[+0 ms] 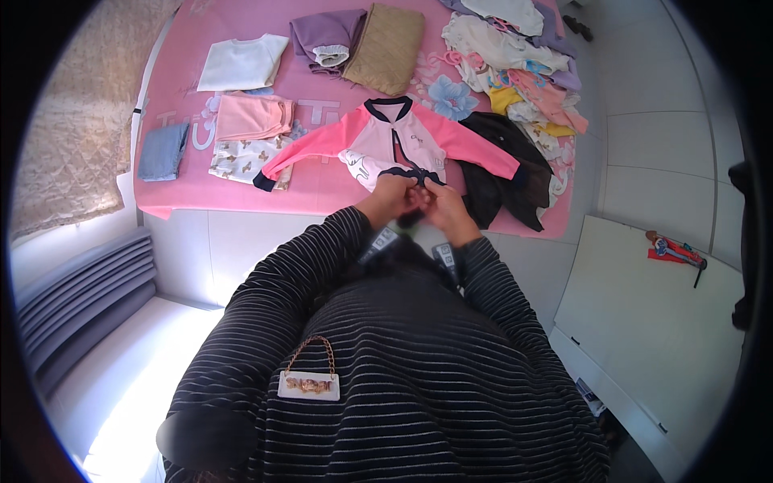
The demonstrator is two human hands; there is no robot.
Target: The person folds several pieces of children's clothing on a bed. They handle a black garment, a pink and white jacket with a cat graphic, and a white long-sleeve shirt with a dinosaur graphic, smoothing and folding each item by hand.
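A small pink zip jacket [412,138] with dark navy collar, cuffs and hem lies spread on the pink bed cover, its sleeves stretched out to both sides. The front is open lower down, while the zip looks joined near the collar. At the near hem, by the bottom of the zip, my left hand [393,199] pinches the navy band. My right hand [445,211] grips the same hem close beside it, fingertips almost meeting the left ones. Black clothing [503,165] lies under the jacket's right sleeve.
On the pink bed cover [322,197] lie folded jeans [164,151], pink shorts [254,117], patterned white cloth [250,158], a white top [244,62], purple clothing [326,36] and a tan quilted piece [386,48]. A loose clothes heap [507,48] sits far right. A white cabinet [644,314] stands right.
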